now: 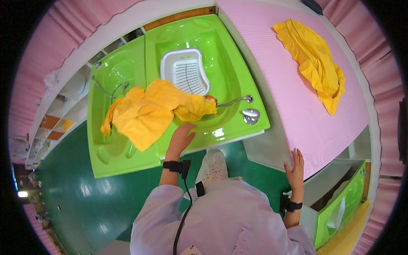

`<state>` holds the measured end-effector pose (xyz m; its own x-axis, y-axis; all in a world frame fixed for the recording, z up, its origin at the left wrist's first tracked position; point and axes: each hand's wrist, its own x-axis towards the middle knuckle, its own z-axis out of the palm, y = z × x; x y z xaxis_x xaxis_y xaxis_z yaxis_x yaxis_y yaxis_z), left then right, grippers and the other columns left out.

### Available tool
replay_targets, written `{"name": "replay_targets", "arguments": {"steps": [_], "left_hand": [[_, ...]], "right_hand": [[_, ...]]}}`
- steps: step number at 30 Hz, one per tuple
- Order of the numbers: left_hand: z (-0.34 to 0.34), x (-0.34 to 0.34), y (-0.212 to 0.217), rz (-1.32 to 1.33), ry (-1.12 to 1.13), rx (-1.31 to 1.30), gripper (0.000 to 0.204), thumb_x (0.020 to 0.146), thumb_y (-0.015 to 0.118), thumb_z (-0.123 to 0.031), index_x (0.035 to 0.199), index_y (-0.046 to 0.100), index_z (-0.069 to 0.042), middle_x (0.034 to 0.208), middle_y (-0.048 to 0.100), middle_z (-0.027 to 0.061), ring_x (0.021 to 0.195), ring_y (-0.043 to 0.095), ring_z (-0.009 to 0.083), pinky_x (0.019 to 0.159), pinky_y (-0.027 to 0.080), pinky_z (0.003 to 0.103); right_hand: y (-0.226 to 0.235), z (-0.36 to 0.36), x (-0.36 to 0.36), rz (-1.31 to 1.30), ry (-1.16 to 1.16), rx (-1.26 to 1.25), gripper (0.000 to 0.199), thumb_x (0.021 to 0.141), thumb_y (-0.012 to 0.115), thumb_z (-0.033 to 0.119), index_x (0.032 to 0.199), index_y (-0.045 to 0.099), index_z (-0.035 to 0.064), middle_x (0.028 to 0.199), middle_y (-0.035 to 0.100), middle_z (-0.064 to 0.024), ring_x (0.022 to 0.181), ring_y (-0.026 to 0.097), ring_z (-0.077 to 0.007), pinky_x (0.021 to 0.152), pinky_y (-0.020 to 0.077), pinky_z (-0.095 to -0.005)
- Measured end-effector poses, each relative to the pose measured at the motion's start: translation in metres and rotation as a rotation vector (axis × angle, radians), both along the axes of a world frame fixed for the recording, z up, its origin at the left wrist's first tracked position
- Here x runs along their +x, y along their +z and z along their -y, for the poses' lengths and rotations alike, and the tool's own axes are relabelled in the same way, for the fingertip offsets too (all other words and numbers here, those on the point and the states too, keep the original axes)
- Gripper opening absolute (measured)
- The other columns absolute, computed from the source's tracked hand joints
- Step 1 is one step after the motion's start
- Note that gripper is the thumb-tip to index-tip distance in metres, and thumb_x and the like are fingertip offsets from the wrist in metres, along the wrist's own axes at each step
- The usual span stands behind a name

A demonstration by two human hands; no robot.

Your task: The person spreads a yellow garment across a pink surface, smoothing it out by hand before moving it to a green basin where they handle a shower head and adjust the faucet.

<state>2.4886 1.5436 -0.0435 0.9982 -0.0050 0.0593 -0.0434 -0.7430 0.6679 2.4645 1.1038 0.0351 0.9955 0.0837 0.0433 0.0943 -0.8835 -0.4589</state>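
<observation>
My left hand is over the front edge of the right-hand green tub, fingers stretched out and holding nothing. Just beyond it a yellow cloth garment lies spread across the rims of two adjoining green tubs, its right end by a shower hose. Whether my fingertips touch the tub or the garment, I cannot tell. My right hand has its fingers apart at the near corner of the pink padded table. On that table a second yellow cloth piece, with a gathered edge, lies crumpled.
A white slatted bath support sits inside the right tub. A metal hose and a chrome tap knob are at its right rim. An opened green-fronted drawer juts out below the table. Open shelves stand left, above green floor.
</observation>
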Motion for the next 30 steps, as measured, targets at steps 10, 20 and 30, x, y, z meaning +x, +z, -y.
{"name": "replay_targets", "arguments": {"steps": [10,20,30], "left_hand": [[0.051,0.194,-0.133,-0.094,-0.336,-0.018,0.031,0.073,0.053,-0.007,0.104,0.054,-0.005,0.099,0.054,0.0174,0.094,0.052,0.0336,0.080,0.043,0.040],[0.073,0.234,-0.207,-0.077,-0.220,0.605,0.029,0.075,0.053,-0.005,0.103,0.054,0.000,0.115,0.045,0.0203,0.111,0.039,0.0364,0.092,0.031,0.049],[0.016,0.246,-0.260,-0.539,-0.131,0.485,0.038,0.072,0.056,0.007,0.109,0.050,0.000,0.110,0.044,0.0204,0.100,0.046,0.0368,0.080,0.044,0.044]], "right_hand": [[0.012,-0.044,0.058,-0.204,-0.226,-0.096,0.052,0.072,0.063,0.004,0.121,0.045,0.0055,0.132,0.035,-0.0165,0.121,0.035,-0.0328,0.100,0.0310,-0.0380],[0.018,-0.057,0.037,-0.352,-0.485,-0.156,0.048,0.074,0.062,0.003,0.119,0.045,0.0053,0.132,0.035,-0.0159,0.122,0.034,-0.0325,0.099,0.0323,-0.0386],[0.014,-0.062,0.049,-0.331,-0.389,-0.180,0.048,0.072,0.061,0.000,0.117,0.047,0.0063,0.129,0.037,-0.0156,0.119,0.037,-0.0330,0.098,0.0324,-0.0389]]}}
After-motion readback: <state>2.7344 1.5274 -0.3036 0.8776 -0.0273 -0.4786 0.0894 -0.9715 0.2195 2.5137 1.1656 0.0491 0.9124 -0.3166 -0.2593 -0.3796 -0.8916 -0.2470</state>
